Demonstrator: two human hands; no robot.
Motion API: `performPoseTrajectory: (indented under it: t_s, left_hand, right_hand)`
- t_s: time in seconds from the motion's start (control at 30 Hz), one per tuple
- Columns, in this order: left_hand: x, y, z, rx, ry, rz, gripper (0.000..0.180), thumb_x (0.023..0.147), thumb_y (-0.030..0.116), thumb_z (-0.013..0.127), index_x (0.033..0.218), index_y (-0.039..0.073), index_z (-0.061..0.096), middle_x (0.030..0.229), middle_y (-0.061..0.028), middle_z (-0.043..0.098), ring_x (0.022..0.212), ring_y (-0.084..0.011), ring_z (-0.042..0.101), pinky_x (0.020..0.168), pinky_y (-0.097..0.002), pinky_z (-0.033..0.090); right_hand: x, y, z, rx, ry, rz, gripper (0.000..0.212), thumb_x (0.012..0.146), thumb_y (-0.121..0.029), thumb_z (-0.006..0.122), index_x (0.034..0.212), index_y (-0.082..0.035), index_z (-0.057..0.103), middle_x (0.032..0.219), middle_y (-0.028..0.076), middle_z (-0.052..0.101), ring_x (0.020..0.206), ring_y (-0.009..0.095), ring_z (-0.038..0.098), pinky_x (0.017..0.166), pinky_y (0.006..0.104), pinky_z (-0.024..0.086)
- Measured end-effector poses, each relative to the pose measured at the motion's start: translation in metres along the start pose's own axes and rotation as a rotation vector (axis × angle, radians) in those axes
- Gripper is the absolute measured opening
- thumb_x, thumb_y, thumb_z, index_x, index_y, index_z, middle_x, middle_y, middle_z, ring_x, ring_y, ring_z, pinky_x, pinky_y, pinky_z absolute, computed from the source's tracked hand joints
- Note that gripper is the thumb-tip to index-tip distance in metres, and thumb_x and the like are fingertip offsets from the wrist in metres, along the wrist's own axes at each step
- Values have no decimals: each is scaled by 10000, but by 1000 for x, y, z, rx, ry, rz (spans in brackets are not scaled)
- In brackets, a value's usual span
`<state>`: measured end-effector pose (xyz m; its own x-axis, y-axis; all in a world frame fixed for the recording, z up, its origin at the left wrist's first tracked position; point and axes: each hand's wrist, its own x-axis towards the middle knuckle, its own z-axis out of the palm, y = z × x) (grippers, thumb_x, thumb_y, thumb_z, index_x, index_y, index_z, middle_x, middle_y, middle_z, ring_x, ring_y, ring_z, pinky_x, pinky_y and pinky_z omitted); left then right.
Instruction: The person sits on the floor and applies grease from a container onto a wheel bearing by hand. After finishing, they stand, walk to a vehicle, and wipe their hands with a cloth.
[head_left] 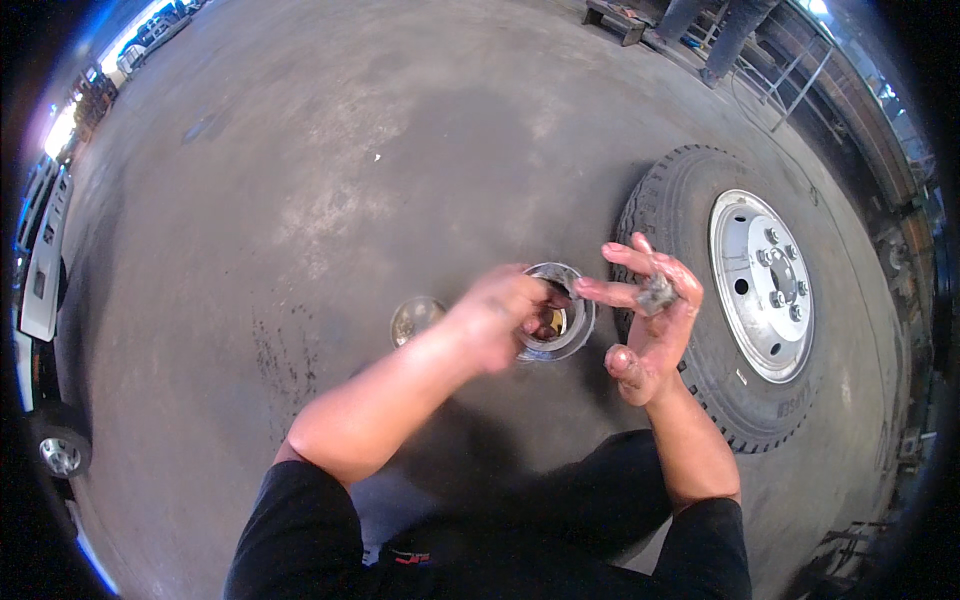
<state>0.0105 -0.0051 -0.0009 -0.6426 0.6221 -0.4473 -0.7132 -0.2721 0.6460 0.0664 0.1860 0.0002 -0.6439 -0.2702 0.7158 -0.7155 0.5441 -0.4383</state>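
We look down on a round, shiny metal tin (558, 322) standing open on the grey concrete floor (300, 200), and we take it as our landmark. Our left hand (500, 318) reaches into it from the near left side, fingers curled down over its rim and into its mouth, where a brownish paste shows; whether those fingers grip anything inside we cannot tell. Our right hand (650, 325) is raised just to the right of the tin, apart from it, palm turned inward, fingers spread and greasy, with a small grey lump of grease (657, 291) stuck on the fingers rather than clenched.

Just left of the tin, near but not touching, a round flat metal lid (415, 318) lies on the floor. Right of the tin, beyond our right hand, a large black truck tyre on a silver steel wheel (762, 285) lies flat on the floor. Far beyond the tin, at the upper right, we see a person's legs in grey trousers (722, 30).
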Motion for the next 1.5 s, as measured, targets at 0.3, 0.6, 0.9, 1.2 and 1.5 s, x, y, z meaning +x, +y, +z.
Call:
performPoseTrajectory:
  t_s: [0.3, 0.6, 0.9, 1.2, 1.5]
  left_hand:
    - [-5, 6, 7, 94, 102, 65, 85, 798, 8, 543, 839, 8, 618, 677, -33, 567, 530, -101, 467, 477, -246, 371]
    - [-3, 4, 5, 103, 65, 138, 80, 807, 12, 546, 881, 22, 575, 669, 8, 516, 507, -65, 431, 465, -214, 343]
    - [-4, 4, 8, 97, 103, 198, 132, 759, -8, 508, 872, -5, 575, 623, 11, 486, 500, -77, 420, 480, -224, 361]
    - [1, 11, 8, -197, 230, -102, 166, 812, 34, 415, 811, -9, 575, 574, 18, 419, 476, -84, 367, 497, -247, 386]
    - [-1, 10, 7, -385, 207, -214, 191, 810, 38, 409, 847, -9, 591, 592, -3, 453, 496, -101, 414, 542, -275, 451]
  right_hand:
    - [3, -17, 10, 679, 1, 468, 802, 838, -600, 479, 1355, 5, 379, 1507, 179, 226, 1405, 266, 203, 1129, 396, 158]
    - [2, -19, 36, 515, -8, 527, 866, 926, -654, 85, 1299, 6, 505, 1453, 182, 302, 1388, 293, 214, 1134, 439, 126]
    - [1, 0, 31, -188, -112, 316, 923, 888, -709, 67, 1303, -10, 506, 1438, 222, 328, 1353, 324, 287, 1121, 454, 160]
    - [-10, 0, 40, 521, 279, 396, 925, 851, -754, 95, 1433, -40, 12, 1432, 233, 363, 1377, 355, 255, 1137, 471, 82]
    - [-14, 9, 26, -134, -76, -5, 920, 902, -681, 140, 1438, 3, -163, 1360, 238, 457, 1380, 368, 264, 1138, 495, 44]
